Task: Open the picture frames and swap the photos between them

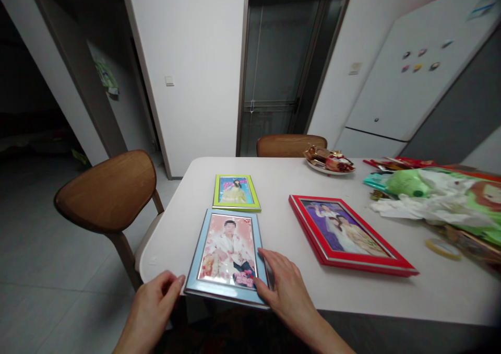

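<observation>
A light-blue picture frame (198, 257) lies at the table's front edge, its lower part reaching over it. Along its right side my right hand (287, 286) grips it, thumb on the front border and fingers by the right edge. My left hand (154, 304) is at its lower left corner, fingers curled and thumb tip close against the corner; whether it touches cannot be made out. Just behind stands out a yellow-green picture frame (237, 208), lying flat. To the right, a thicker red picture frame (313, 234) lies at an angle, possibly stacked on another.
The white table (274, 179) carries a plate (340, 173) of wrapped items at the back. Plastic packaging (450, 192) and a tape roll (443, 249) lie on the right. Wooden chairs (109, 192) stand left and behind. A fridge (387, 82) is at the back right.
</observation>
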